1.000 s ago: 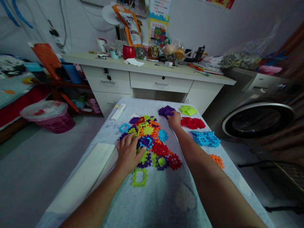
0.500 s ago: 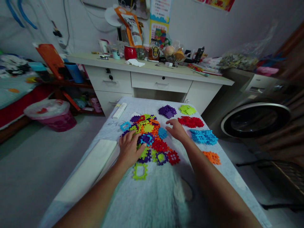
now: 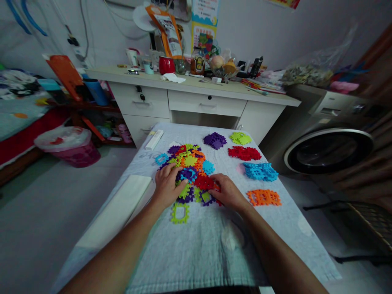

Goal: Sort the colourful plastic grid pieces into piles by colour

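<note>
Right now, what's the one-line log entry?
left hand: on mixed-colour toothed plastic pieces | right hand: at red toothed plastic pieces | right of it: orange toothed plastic pile

At twelve o'clock a white desk (image 3: 192,101) is standing against a pale wall (image 3: 257,32), where a poster (image 3: 203,18) is hanging. A washer (image 3: 306,118) is sitting at three, a bed (image 3: 18,124) is showing at nine, and a pink bin (image 3: 73,153) is resting near it on the grey floor (image 3: 52,216). Dim light is falling.

The table (image 3: 190,253) (draped) bears 5 single-colour piles (image 3: 260,172) and 1 mixed heap (image 3: 190,161).
</note>
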Tool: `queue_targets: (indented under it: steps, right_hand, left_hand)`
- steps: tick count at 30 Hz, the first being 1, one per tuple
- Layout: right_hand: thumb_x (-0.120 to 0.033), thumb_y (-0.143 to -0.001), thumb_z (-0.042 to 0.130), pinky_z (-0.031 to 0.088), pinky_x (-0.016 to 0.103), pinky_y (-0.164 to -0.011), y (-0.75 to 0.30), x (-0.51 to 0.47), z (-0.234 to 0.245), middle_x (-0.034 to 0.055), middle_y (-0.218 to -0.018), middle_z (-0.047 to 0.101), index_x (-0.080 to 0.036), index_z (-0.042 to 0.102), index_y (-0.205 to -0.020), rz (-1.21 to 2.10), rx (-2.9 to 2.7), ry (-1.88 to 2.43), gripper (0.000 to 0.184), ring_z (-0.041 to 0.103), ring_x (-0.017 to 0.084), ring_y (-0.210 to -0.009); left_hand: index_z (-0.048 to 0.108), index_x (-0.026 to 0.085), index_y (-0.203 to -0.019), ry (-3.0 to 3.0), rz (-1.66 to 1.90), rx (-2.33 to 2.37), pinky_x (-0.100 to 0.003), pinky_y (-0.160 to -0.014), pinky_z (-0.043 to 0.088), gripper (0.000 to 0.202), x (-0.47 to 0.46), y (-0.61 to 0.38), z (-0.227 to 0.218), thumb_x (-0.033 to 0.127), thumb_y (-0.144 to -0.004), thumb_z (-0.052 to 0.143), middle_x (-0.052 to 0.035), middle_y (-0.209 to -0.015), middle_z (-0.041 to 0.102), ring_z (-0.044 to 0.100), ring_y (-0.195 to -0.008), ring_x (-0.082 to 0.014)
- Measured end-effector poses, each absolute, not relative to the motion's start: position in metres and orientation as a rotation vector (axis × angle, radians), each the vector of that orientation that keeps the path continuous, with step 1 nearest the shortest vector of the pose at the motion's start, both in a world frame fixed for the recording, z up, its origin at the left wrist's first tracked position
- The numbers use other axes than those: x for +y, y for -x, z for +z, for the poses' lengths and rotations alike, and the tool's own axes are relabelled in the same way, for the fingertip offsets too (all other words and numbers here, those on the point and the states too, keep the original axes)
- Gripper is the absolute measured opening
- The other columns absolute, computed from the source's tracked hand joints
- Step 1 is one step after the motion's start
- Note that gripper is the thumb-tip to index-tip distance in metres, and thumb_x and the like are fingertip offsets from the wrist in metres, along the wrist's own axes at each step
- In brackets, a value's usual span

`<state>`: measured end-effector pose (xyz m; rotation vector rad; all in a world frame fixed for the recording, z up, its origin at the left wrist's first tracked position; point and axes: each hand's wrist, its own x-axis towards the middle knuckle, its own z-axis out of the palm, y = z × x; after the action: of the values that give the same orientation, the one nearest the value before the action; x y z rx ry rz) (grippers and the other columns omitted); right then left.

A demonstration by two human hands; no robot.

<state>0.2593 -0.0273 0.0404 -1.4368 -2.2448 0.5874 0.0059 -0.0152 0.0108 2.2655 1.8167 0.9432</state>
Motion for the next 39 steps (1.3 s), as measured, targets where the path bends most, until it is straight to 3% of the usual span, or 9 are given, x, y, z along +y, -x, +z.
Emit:
queue_targets:
  steps: [4, 11, 19, 27, 32, 39]
  right_hand:
    - [-0.019, -0.079, 0.065, 0.043, 0.04, -0.098, -0.256, -0.026, 0.041, 0.0102, -0.116, 0.063, -0.017, 0.059, -0.117, 0.575, -2.215, 1.391, 0.038, 0.056, 0.024, -0.108]
    - [-0.014, -0.072, 0.059, 0.04, 0.036, -0.101, -0.264, -0.027, 0.041, 0.0133, -0.119, 0.055, -0.011, 0.054, -0.127, 0.402, -2.184, 1.501, 0.055, 0.05, 0.024, -0.111]
    - [-0.022, -0.072, 0.062, 0.041, 0.039, -0.095, -0.276, -0.023, 0.048, 0.0133, -0.112, 0.055, -0.013, 0.06, -0.119, 0.27, -2.257, 1.662, 0.048, 0.05, 0.027, -0.104]
    - [-0.037, -0.077, 0.065, 0.04, 0.042, -0.096, -0.339, 0.051, 0.067, 0.0171, -0.115, 0.056, -0.012, 0.06, -0.124, -0.102, -1.927, 1.977, 0.053, 0.05, 0.031, -0.111]
    - [-0.044, -0.079, 0.064, 0.043, 0.043, -0.091, -0.368, 0.09, 0.073, 0.0179, -0.112, 0.058, -0.014, 0.065, -0.116, -0.1, -1.745, 2.252, 0.048, 0.055, 0.032, -0.107]
    - [-0.049, -0.079, 0.066, 0.044, 0.047, -0.091, -0.374, 0.11, 0.07, 0.0201, -0.121, 0.056, -0.014, 0.062, -0.122, -0.132, -1.557, 2.411, 0.056, 0.053, 0.035, -0.112]
  left_hand:
    - [0.058, 0.024, -0.118, -2.274, 0.944, 1.816, -0.052, -0.106, 0.033, 0.039, -0.015, -0.005, 0.011, 0.043, -0.085, 0.054, -0.0109, -0.132, 0.051, 0.046, -0.126, -0.0306]
    - [0.059, 0.024, -0.117, -2.288, 0.923, 1.804, -0.051, -0.104, 0.035, 0.039, -0.014, -0.005, 0.013, 0.044, -0.084, 0.055, -0.0107, -0.13, 0.053, 0.047, -0.124, -0.0308]
    - [0.059, 0.023, -0.117, -2.309, 0.944, 1.811, -0.051, -0.103, 0.036, 0.04, -0.012, -0.004, 0.009, 0.045, -0.085, 0.053, -0.0115, -0.131, 0.052, 0.047, -0.124, -0.0315]
    - [0.059, 0.024, -0.119, -2.336, 0.945, 1.798, -0.05, -0.104, 0.034, 0.04, -0.011, -0.003, 0.005, 0.045, -0.085, 0.054, -0.011, -0.131, 0.052, 0.047, -0.124, -0.0308]
    - [0.059, 0.023, -0.118, -2.324, 0.932, 1.785, -0.052, -0.103, 0.035, 0.04, -0.011, -0.003, 0.007, 0.046, -0.086, 0.052, -0.0117, -0.131, 0.052, 0.047, -0.124, -0.0313]
    - [0.059, 0.023, -0.117, -2.31, 0.929, 1.795, -0.053, -0.103, 0.036, 0.041, -0.012, -0.003, 0.01, 0.047, -0.085, 0.051, -0.0119, -0.129, 0.053, 0.048, -0.123, -0.0321]
